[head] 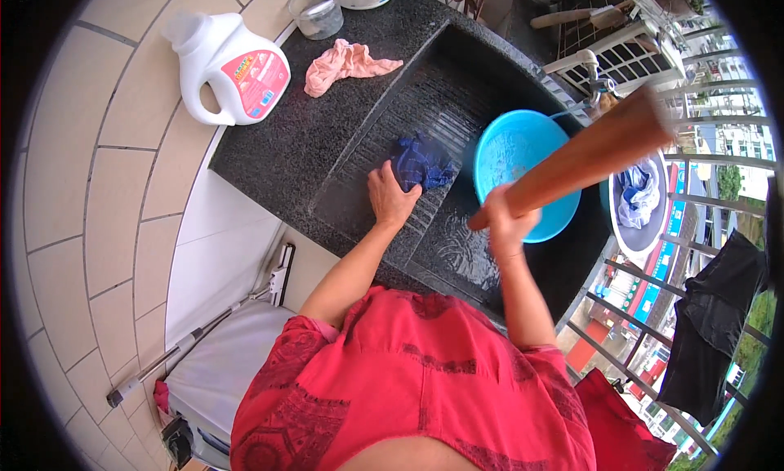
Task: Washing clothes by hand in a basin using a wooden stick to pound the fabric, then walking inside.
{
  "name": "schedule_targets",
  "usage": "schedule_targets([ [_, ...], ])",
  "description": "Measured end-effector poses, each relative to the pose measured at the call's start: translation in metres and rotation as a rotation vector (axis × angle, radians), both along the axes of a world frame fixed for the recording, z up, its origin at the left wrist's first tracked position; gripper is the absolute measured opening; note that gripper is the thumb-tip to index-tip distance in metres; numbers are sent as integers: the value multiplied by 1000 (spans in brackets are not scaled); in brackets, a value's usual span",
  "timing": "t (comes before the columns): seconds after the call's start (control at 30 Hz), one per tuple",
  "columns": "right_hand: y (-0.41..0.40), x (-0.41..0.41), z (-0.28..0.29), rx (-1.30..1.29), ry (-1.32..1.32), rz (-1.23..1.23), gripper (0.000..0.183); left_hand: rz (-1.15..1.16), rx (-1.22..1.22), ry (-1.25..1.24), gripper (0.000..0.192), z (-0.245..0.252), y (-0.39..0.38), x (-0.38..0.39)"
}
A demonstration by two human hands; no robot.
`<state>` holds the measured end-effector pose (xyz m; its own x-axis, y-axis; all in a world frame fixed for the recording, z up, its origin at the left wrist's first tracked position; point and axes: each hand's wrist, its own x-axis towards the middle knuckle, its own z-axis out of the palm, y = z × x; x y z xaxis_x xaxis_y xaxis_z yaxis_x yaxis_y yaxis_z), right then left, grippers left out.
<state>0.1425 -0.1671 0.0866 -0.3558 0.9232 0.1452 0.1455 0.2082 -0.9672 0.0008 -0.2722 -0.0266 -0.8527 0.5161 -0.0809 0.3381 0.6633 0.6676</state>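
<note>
On the ribbed washboard part of the dark stone sink [367,164] lies a bunched, wet-looking dark blue cloth [419,163]. My left hand [392,196] rests at its near edge, fingers spread and touching it. My right hand [511,223] is closed around the thin end of a wooden washing paddle [582,155], raised with its thick end towards the upper right and slightly blurred. Below the paddle, a light blue basin [499,146] with water in it stands in the deeper part of the sink, partly hidden by the paddle and my right hand.
A white detergent jug [257,82], a pink cloth [346,66] and a clear plastic tub [316,17] stand or lie at the upper left. The tap [591,73] is beyond the basin. On the right, a white basin [661,226] holds wet cloth [638,195] beside window bars.
</note>
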Motion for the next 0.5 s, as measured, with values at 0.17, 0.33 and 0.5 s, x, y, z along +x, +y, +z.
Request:
schedule_targets([
  [0.17, 2, 33, -75, -714, -663, 362, 27, -55, 124, -22, 56, -3, 23, -21],
  [0.33, 25, 0, 92, -315, -242, 238, 21, -546, 83, 428, 35, -10, -4, -30],
  [0.5, -8, -2, 14, 13, 118, 48, 12, -619, 214, 329, 49, -4, -7, -8],
])
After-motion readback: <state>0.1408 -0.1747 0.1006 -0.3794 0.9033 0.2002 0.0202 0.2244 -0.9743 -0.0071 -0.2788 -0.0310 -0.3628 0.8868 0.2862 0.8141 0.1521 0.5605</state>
